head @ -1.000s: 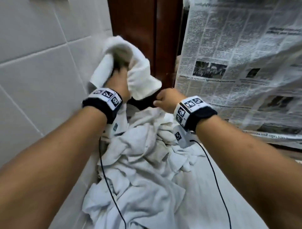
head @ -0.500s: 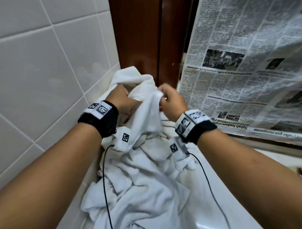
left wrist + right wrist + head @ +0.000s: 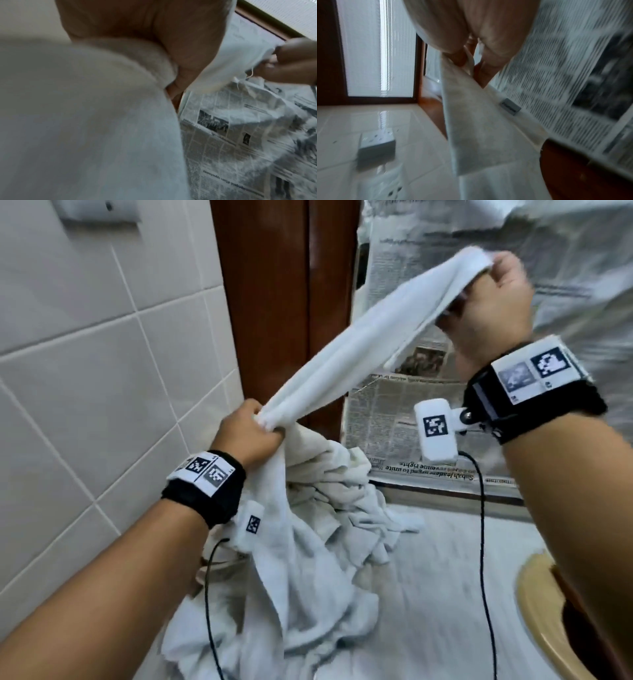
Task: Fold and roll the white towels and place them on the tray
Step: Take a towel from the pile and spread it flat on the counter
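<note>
Both hands apparently grip one towel [image 3: 370, 337] taut

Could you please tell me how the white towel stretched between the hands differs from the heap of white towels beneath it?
The stretched white towel is lifted, taut, gripped by left hand and right hand; the crumpled white towel heap lies loose on the surface. Both are white terry cloth.

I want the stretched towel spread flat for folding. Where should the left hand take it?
Judging by its pose, at a free corner: the towel is bunched into a rope where the left hand grips it. The right hand already pinches the hemmed end, so slide left along that edge, coming from below.
</note>
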A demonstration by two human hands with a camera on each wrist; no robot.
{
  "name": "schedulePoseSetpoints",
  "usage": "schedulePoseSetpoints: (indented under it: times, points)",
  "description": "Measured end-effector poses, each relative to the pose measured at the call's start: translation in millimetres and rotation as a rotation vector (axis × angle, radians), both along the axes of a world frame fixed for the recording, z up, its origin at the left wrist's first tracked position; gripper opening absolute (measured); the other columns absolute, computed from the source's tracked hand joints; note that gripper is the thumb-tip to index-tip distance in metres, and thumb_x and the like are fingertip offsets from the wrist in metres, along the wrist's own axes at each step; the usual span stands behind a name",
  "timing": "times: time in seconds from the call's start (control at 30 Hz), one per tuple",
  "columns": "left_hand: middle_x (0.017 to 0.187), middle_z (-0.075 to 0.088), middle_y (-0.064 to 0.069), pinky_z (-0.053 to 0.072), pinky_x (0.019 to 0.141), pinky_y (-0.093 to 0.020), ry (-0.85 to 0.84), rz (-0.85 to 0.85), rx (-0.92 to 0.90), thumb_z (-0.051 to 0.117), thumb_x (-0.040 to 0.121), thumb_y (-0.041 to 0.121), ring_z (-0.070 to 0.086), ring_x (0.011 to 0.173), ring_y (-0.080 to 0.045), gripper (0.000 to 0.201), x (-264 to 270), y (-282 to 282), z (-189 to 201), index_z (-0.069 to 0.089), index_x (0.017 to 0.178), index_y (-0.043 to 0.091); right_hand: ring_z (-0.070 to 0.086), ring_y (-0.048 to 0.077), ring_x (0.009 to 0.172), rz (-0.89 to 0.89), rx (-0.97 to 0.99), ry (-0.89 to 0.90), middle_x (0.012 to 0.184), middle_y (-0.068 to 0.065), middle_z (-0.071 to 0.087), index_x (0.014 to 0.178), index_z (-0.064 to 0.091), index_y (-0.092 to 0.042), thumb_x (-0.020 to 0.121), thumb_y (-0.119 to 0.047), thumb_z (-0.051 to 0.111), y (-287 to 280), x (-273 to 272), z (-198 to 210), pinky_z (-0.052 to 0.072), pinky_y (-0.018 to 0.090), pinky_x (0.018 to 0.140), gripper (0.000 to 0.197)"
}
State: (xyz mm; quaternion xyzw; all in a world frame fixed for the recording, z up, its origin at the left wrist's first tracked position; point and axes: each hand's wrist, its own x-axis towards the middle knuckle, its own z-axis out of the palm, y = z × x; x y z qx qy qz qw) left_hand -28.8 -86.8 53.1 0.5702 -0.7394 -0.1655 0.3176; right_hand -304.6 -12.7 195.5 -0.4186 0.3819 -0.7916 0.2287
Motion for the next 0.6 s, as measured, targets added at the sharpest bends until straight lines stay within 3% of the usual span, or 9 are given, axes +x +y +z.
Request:
schedulePoseSetpoints:
  times: [0.07,0.13,0.2,0.27,0.37,0.43,0.5,0.57,0.6]
  points:
    - [0.091,0.059,-0.001,0.040,0.070,-0.028,0.034,0.012,-0.017,0.067,0.080,0.032,0.057,0.084,-0.026,0.028,0,10,7,0.052,0.101,0.022,0.059,0.010,0.059,-0.253,0.101,0.097,0.073,0.000,0.057,0.088,0.049,-0.021,0.096,-0.019,0.053,29,-30,-8,0.051,0.026,0.049,0.010]
    - [0.085,0.057,0.002,0.039,0.067,-0.029,0.053,-0.074,-0.005,0.068,0.081,0.028,0.056,0.084,-0.024,0.025,-7,30,10,0.053,0.098,0.018,0.055,0.001,0.058,-0.374,0.184,0.219,0.073,-0.005,0.057,0.086,0.054,-0.021,0.092,-0.024,0.056,55,-54,-25,0.047,0.022,0.055,0.007]
    - [0.082,0.060,0.003,0.042,0.065,-0.028,0.076,-0.324,0.037,0.068,0.080,0.035,0.057,0.083,-0.018,0.028,-23,58,12,0.059,0.093,0.012,0.055,0.004,0.067,-0.360,0.239,0.296,0.077,-0.003,0.059,0.080,0.060,-0.026,0.091,-0.026,0.059,81,-67,-42,0.046,0.026,0.065,0.011]
    - [0.088,0.068,0.000,0.047,0.073,-0.026,0.103,-0.641,0.137,0.064,0.076,0.045,0.059,0.083,-0.008,0.042,-40,99,19,0.066,0.095,0.009,0.051,0.014,0.069,-0.314,0.277,0.358,0.076,0.001,0.058,0.072,0.061,-0.030,0.092,-0.024,0.059,109,-67,-53,0.042,0.028,0.061,0.021]
    - [0.090,0.071,0.009,0.049,0.076,-0.018,0.028,-0.909,0.303,0.064,0.090,0.033,0.060,0.083,0.005,0.022,-65,156,25,0.069,0.100,0.014,0.049,0.016,0.066,-0.233,0.302,0.545,0.074,0.007,0.055,0.075,0.054,-0.025,0.096,-0.010,0.055,153,-53,-61,0.040,0.028,0.058,0.025]
    - [0.092,0.073,0.009,0.052,0.080,-0.024,0.021,-0.914,0.411,0.058,0.090,0.043,0.065,0.086,-0.001,0.030,-77,191,25,0.071,0.099,0.018,0.050,0.018,0.067,-0.137,0.320,0.636,0.075,0.011,0.057,0.077,0.055,-0.024,0.093,-0.019,0.054,184,-42,-63,0.040,0.033,0.061,0.017]
    - [0.092,0.075,0.005,0.054,0.083,-0.033,0.050,-0.846,0.466,0.056,0.089,0.050,0.068,0.086,-0.007,0.037,-83,225,18,0.072,0.097,0.018,0.049,0.013,0.065,-0.094,0.337,0.686,0.072,0.004,0.057,0.076,0.056,-0.024,0.091,-0.026,0.054,217,-40,-67,0.039,0.029,0.060,0.016]
    - [0.094,0.075,0.005,0.054,0.088,-0.034,0.094,-0.774,0.530,0.054,0.095,0.047,0.070,0.090,-0.010,0.035,-85,263,5,0.072,0.099,0.016,0.048,0.008,0.066,-0.067,0.339,0.691,0.072,-0.002,0.056,0.077,0.057,-0.022,0.091,-0.032,0.056,249,-39,-74,0.039,0.027,0.060,0.017]
    - [0.091,0.076,0.006,0.055,0.086,-0.027,0.144,-0.742,0.593,0.053,0.097,0.043,0.070,0.088,-0.007,0.033,-84,283,-5,0.071,0.099,0.015,0.048,0.009,0.067,-0.051,0.348,0.695,0.073,0.000,0.055,0.079,0.058,-0.020,0.089,-0.036,0.056,265,-40,-79,0.040,0.028,0.061,0.020]
